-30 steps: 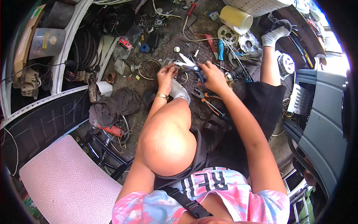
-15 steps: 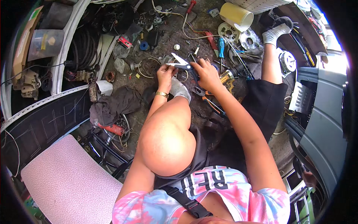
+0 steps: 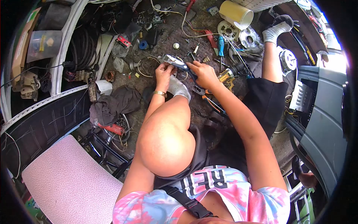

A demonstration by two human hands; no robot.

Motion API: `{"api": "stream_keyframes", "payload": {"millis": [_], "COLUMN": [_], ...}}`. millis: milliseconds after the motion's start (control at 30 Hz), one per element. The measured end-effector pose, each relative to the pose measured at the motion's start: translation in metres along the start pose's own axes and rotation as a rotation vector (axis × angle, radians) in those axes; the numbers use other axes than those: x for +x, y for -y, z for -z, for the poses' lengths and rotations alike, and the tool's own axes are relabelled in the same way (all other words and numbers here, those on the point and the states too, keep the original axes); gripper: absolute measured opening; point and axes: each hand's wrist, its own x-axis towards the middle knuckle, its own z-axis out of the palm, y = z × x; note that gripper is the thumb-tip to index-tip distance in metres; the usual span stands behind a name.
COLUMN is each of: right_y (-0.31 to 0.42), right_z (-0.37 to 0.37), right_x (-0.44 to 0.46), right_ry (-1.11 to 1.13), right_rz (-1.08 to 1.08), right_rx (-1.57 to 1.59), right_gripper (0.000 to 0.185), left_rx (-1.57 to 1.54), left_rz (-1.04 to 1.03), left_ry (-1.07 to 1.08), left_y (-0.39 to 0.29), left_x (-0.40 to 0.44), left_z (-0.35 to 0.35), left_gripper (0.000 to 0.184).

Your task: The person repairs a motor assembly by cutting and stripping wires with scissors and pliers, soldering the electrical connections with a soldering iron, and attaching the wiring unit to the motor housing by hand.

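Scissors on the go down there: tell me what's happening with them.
A person working low over a cluttered floor has the scissors in their right hand, blades pointing toward their left side. The left hand, wearing a gold-coloured watch, has its fingertips pinched right by the blades; whatever they may be holding is too small to make out. A yellow-and-black power drill and a blue-handled screwdriver lie nearby on the floor.

Stained, dark concrete floor (image 3: pixel 167 33) under daylight from the upper right. White-framed shelving (image 3: pixel 64 48) stands on the left above a black panel (image 3: pixel 44 112), with a pink speckled cushioned seat (image 3: pixel 71 175) below and a blue-grey cabinet (image 3: pixel 322 123) on the right.
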Motion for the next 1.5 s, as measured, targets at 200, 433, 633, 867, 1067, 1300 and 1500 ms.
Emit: {"api": "stream_keyframes", "payload": {"millis": [200,433,633,867,1067,1300,1500], "right_y": [0.01,-0.031,-0.063,0.023,0.005,-0.004,0.028], "right_z": [-0.011,0.023,0.034,0.011,-0.006,-0.056,-0.019], "right_x": [-0.014,-0.006,-0.026,0.036,0.06,0.035,0.011], "right_ry": [-0.013,-0.233,-0.091,-0.169,0.02,0.364,-0.149], "right_rz": [-0.06,-0.388,-0.403,0.277,0.351,-0.827,-0.193], "right_rx": [0.063,-0.099,-0.303,-0.149,-0.238,1.542,0.357], "right_gripper": [0.061,0.075,0.055,0.031,0.012,0.02,0.023], "left_rx": [0.003,0.15,0.252,0.428,0.545,0.962,0.91], "left_rz": [0.007,-0.052,-0.068,-0.154,-0.254,-0.632,-0.459], "left_ry": [0.043,0.09,0.075,0.127,0.114,0.195,0.238], "left_y": [0.001,0.002,0.002,-0.001,0.002,-0.027,-0.015], "left_x": [0.0,-0.009,-0.006,-0.007,-0.006,-0.019,-0.028], "left_z": [0.008,0.016,0.012,0.005,0.005,-0.004,0.004], "left_gripper": [0.009,0.016,0.014,0.011,0.009,0.006,0.009]}}
